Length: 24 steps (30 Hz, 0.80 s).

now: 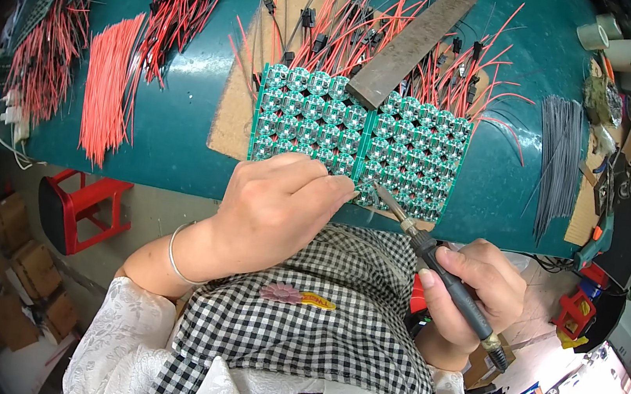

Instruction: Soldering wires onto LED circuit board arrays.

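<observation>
A green panel of small circuit boards (420, 135) lies on a brown board (230, 120) at the table's near side. Red and black wires with black connectors (319, 42) fan out from beyond its far edge, and a flat metal bar (414, 45) rests across them and the panel. My left hand (275, 201) is closed in a pinch over the panel's near middle; what the fingertips hold is hidden. In my right hand (492, 286) is a soldering iron (448, 275), gripped by its dark handle. Its tip points at the near boards, close to my left fingertips.
On the green table (190, 130) lie a bundle of red wires (110, 89), wires with black connectors (189, 4) and a bundle of grey wires (558, 164). White rolls (624, 54) and tools crowd the right side. A red-framed stool (86, 208) stands below left.
</observation>
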Available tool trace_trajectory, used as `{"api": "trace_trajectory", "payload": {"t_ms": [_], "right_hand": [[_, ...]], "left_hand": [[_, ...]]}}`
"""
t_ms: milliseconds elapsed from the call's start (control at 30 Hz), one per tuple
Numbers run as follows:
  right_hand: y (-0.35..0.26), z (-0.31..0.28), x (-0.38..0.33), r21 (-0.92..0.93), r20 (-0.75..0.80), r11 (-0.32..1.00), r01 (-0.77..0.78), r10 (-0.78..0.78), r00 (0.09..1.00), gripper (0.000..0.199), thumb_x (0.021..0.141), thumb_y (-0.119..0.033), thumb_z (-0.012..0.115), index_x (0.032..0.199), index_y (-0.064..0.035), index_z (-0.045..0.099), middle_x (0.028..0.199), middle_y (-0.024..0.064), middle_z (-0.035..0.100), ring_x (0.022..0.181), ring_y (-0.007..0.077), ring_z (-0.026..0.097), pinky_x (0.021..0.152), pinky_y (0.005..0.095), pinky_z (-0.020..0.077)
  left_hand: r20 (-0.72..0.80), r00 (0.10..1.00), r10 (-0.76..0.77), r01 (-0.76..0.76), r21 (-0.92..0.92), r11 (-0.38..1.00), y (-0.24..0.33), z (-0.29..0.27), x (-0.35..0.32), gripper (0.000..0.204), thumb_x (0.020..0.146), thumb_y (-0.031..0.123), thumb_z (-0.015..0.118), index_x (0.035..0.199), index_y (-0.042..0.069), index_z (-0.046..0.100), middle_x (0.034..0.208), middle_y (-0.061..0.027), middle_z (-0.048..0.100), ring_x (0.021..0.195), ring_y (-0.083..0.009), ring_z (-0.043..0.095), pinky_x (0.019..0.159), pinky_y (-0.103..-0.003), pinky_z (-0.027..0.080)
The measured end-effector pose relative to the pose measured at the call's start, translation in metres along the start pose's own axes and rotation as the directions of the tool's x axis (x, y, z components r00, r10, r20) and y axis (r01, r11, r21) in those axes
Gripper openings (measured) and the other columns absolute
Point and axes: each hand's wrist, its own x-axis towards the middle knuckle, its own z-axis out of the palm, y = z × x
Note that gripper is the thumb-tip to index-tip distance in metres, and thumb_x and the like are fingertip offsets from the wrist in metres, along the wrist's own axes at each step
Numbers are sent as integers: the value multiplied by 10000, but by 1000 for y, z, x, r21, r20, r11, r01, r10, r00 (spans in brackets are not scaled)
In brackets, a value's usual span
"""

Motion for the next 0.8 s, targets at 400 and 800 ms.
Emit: {"api": "trace_trajectory", "payload": {"t_ms": [400,800], "right_hand": [[9,-8,1,73,-72,997,12,-6,997,272,627,-24,863,871,38,762,667,105,659,560,207,626,515,292,455],[1,-9,17,61,39,998,-17,14,999,280,614,-21,861,889,0,807,688,76,666,565,186,618,505,297,431]], "left_hand": [[16,1000,-1,1,-22,1000,4,-7,2,232,749,-33,849,953,25,756,691,-59,601,590,-219,597,512,-348,456],[10,1000,19,-19,18,1000,0,4,4,211,755,-5,777,949,54,716,732,-53,584,632,-228,609,525,-374,489]]}}
